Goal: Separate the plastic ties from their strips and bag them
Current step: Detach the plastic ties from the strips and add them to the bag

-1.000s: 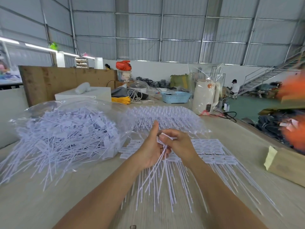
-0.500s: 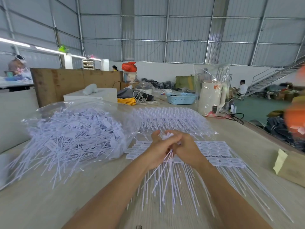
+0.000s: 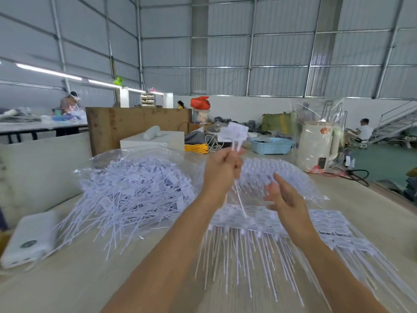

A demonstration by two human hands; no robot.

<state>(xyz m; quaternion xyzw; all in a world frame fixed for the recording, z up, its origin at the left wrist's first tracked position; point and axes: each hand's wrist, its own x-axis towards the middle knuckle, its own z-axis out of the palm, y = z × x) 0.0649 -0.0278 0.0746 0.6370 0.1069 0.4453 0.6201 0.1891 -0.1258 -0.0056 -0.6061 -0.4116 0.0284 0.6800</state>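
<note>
Left hand raised, fingers curled round a small bunch of ties, tag heads up and tails hanging; presumably gathered that way to drop into the clear bag at left, already heaped with loose ties. Count in the bunch blurred, cannot tell. Right hand relaxed, holding nothing, above the unseparated strips fanned on the table.
</note>
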